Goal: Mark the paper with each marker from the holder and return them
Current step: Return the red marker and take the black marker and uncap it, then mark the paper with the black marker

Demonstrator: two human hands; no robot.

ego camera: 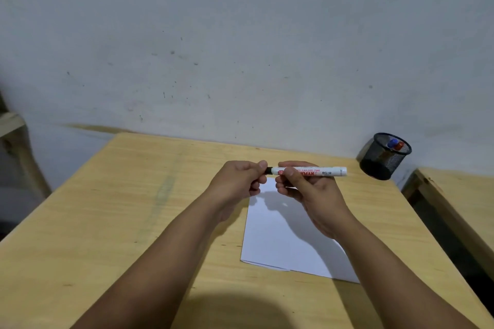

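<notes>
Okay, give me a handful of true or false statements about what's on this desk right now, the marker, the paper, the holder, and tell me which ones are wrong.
1. Both hands hold the marker above the paper. True.
2. The left hand grips the marker's black cap end. True.
3. The mesh holder is empty. False: a blue and a red marker top show inside it.
4. The holder stands at the table's near left corner. False: it stands at the far right, by the wall.
5. The right hand grips the white barrel. True.
</notes>
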